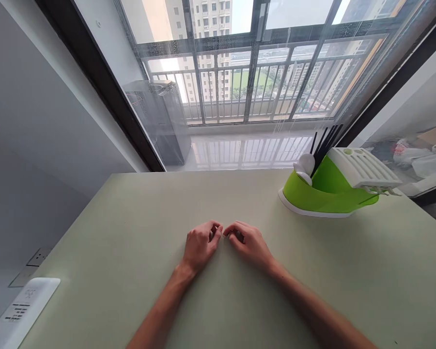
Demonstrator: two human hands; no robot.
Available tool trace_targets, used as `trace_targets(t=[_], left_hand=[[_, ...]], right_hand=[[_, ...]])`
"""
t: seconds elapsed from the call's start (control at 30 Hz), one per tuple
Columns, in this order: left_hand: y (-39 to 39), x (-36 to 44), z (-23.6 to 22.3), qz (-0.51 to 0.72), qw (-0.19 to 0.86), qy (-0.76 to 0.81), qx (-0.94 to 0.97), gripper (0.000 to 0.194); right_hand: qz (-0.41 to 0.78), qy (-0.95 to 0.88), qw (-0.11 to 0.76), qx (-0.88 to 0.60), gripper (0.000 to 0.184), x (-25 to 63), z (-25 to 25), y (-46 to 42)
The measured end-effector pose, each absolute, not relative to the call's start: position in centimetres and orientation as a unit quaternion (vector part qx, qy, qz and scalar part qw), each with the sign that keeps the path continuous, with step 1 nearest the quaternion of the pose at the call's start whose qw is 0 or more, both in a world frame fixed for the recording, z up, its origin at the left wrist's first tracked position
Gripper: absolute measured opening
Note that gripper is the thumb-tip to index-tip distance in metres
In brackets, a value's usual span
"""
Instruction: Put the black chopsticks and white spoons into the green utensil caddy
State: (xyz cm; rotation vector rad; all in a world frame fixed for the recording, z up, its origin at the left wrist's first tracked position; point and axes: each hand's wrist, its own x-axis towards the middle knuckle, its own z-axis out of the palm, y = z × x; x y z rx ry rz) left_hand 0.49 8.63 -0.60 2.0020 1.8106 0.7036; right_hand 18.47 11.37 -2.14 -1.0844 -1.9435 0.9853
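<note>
Near the middle of the pale green table, my left hand rests with its fingers loosely curled in and the thumb close to them. I see nothing held in it. My right hand lies just beside it, curled in the same loose way, and it too shows nothing inside. A narrow gap separates the fingertips of the two hands. Both forearms lean on the tabletop.
At the back right stands a green and white utensil holder with black chopsticks and white spoons. A white power strip lies at the left edge. Behind the table is a glass door onto a balcony.
</note>
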Motion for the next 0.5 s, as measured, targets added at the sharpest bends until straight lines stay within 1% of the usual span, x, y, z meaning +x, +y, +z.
trace_targets(t=[0.5], left_hand=[[8.5,0.4,-0.68,0.251,0.179,0.636,0.707,0.03]], right_hand=[[0.376,-0.749,0.344,-0.424,0.023,18.45,-2.15,11.32]])
